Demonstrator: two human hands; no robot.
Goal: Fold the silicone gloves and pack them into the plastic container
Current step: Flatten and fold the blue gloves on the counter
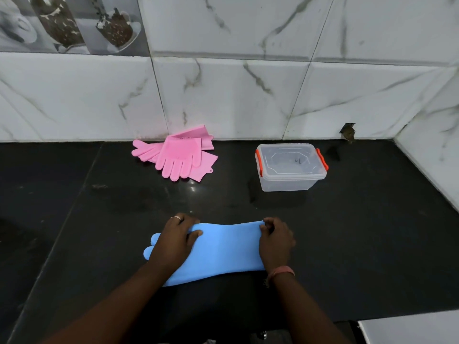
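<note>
Lying flat under both hands: blue glove (223,249); left hand (177,238) fingers pressing flat, right hand (275,240) fingers pinching cuff edge.

Blue glove (221,249): smooth, matt silicone, no visible texture on the upper face. Pink gloves (177,155): same rubbery look, with fine bristle nubs on the palm. Container (289,170): clear glossy plastic, lid on, orange plastic clips. Countertop (347,232): black polished stone, glossy (light glints near the pink pair), some dusty smears. Wall tiles (248,95): white marble-pattern, satin sheen.
</note>
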